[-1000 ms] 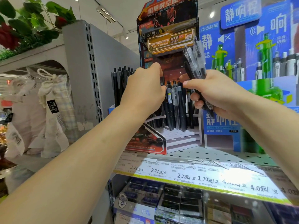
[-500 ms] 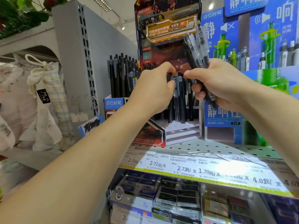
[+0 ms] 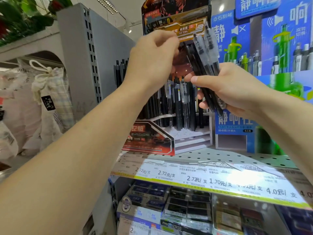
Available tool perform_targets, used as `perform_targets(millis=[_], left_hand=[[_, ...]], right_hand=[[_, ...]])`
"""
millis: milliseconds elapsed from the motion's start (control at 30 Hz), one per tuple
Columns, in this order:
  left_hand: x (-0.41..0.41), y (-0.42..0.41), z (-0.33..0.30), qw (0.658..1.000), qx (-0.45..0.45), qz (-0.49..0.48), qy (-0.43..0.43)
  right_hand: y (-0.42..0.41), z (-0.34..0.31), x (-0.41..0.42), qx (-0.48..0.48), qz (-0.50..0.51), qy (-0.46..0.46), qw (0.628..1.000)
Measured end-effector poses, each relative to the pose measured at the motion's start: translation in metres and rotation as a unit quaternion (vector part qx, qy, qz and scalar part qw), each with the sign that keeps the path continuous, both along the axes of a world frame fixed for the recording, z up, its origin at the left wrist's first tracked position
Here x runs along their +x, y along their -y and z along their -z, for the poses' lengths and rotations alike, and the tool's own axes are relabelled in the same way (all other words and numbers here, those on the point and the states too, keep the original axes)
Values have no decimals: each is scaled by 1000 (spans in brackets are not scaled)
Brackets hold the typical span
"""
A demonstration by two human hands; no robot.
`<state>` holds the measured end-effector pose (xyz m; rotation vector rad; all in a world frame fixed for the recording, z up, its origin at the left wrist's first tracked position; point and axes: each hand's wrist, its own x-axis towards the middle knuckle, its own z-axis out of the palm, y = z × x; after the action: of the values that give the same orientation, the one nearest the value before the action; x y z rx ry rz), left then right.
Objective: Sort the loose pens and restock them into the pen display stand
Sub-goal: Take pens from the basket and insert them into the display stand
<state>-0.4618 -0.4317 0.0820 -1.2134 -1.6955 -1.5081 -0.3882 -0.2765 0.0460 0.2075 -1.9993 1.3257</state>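
Pens point(image 3: 205, 65) fan up toward the frame's top, gripped as a bundle by the right hand point(image 3: 232, 92); the left hand point(image 3: 152, 60), fingers curled, pinches one's upper end, above the display stand point(image 3: 177, 133).

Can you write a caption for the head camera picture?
Right hand grips loose pens; left hand reaches toward them.

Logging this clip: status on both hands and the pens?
Right hand grips pen bundle. Left hand curled at bundle's top, hold unclear. Display stand part stocked, front holes free.
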Motion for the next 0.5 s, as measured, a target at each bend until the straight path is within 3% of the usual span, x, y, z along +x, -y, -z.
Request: perform_targets(millis=[133,233,367,500], left_hand=[[8,-4,1,992,-63,108,20],[4,-4,4,990,-13,135,28],[-8,3,6,988,95,102,63],[-18,12,6,986,150,72,20]], right_hand=[[2,-1,3,15,-39,2,999],[3,-1,6,30,-41,7,999],[4,0,7,20,-24,8,999],[3,-1,11,79,-21,14,997]])
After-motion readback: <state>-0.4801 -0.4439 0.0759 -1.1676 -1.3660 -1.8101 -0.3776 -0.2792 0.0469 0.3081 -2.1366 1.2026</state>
